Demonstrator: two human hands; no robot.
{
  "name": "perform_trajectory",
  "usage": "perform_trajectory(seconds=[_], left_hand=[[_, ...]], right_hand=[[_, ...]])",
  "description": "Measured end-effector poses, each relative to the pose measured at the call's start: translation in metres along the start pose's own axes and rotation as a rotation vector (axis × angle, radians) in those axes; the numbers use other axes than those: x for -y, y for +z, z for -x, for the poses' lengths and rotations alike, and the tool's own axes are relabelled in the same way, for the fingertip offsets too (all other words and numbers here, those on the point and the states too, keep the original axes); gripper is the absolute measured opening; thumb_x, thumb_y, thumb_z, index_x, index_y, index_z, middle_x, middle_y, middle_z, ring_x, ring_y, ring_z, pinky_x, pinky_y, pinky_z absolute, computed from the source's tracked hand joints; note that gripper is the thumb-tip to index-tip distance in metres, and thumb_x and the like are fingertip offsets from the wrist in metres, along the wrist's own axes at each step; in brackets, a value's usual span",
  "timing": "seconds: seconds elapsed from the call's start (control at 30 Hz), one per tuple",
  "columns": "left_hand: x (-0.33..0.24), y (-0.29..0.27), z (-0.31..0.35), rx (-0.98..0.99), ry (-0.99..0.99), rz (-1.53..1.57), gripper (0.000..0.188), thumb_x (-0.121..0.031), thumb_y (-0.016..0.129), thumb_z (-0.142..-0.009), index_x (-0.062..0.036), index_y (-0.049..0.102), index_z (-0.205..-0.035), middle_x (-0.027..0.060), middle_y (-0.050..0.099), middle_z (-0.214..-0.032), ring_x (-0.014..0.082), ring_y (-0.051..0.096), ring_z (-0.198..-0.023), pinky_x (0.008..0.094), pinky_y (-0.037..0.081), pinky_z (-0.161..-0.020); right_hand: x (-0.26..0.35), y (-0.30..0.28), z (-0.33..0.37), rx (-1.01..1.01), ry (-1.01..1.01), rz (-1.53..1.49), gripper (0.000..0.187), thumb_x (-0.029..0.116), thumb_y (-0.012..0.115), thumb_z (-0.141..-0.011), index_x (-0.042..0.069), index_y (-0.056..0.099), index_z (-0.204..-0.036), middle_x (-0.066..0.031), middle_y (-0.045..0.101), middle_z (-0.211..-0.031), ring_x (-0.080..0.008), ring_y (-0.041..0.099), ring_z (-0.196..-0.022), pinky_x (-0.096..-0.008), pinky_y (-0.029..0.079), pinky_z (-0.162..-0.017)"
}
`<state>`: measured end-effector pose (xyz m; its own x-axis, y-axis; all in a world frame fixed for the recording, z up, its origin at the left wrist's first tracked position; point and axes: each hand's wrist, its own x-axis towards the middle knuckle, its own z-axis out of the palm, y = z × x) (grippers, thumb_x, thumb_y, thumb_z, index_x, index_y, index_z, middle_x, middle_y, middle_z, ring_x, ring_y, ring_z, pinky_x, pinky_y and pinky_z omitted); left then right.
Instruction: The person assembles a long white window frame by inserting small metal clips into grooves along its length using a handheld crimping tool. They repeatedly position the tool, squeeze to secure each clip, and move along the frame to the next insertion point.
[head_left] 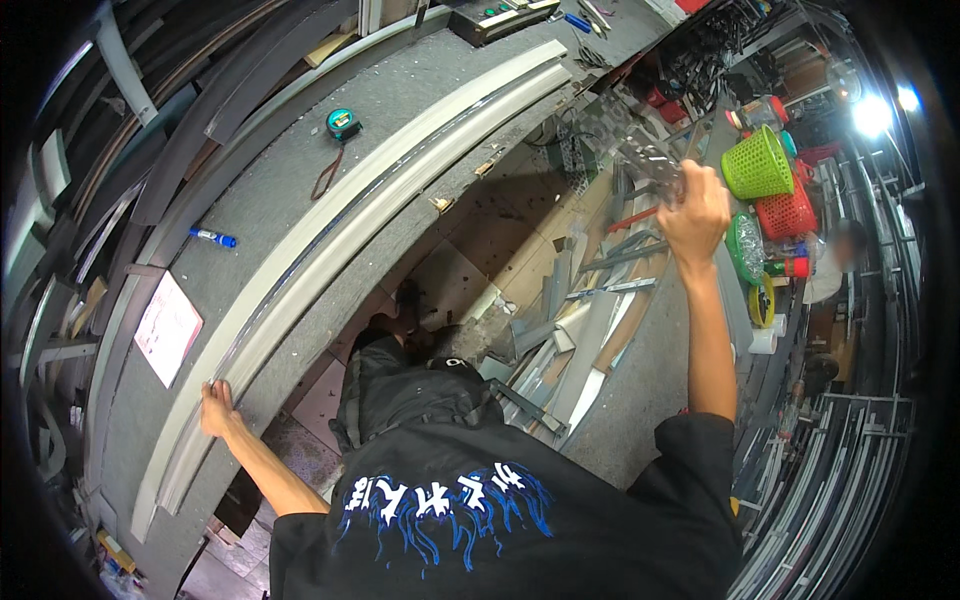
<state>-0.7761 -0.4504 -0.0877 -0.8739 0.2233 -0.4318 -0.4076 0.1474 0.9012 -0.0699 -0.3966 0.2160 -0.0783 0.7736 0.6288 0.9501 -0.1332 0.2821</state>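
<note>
Cream strip (352,238) lies along the grey worktop (270,200); left hand (217,408) bends over its near part, grip closure undeterminable. Judged light, stiff, smooth; best held near both ends. Farther, right hand (693,215) has its grip closed around a blurred dark piece (648,163).

head view | left fisheye, head-worn | looks down | shirt (600,530) close, bench (265,190) farther

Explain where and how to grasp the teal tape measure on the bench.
Grip the tape measure by opposite sides of its rounded case, probably best from above: it lies face-up on the grey bench, and the long pale profile runs along its near side. The thin strap trails loose, so looks a poorer hold.
</note>
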Motion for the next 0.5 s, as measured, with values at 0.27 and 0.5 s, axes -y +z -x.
perform_trajectory(seconds=[0.27, 0.5], left_hand=[[0.009, -0.012, 0.021, 0.073, -0.085, 0.308, 0.02, -0.007, 0.063, -0.093, 0.008, 0.057, -0.104, 0.0193, 0.064, -0.097, 0.0331, 0.07, -0.087, 0.0425, 0.063, -0.076], [-0.039, -0.033, 0.075, 0.25, -0.192, 0.356, 0.037, 0.0, 0.058, -0.09, 0.0131, 0.038, -0.118, 0.0243, 0.047, -0.122, 0.0464, 0.059, -0.111, 0.0548, 0.059, -0.091]], right_hand=[[0.102, -0.038, 0.041, 0.147, 0.219, -0.668, 0.053, 0.009, 0.072, -0.08, 0.002, 0.05, -0.128, -0.016, 0.055, -0.114, -0.0293, 0.053, -0.105, -0.0381, 0.041, -0.094], [0.31, -0.017, 0.127, 1.224, 0.3, -1.457, 0.043, 0.009, 0.068, -0.085, 0.005, 0.051, -0.124, -0.0037, 0.062, -0.102, -0.0142, 0.061, -0.091, -0.0317, 0.05, -0.082]])
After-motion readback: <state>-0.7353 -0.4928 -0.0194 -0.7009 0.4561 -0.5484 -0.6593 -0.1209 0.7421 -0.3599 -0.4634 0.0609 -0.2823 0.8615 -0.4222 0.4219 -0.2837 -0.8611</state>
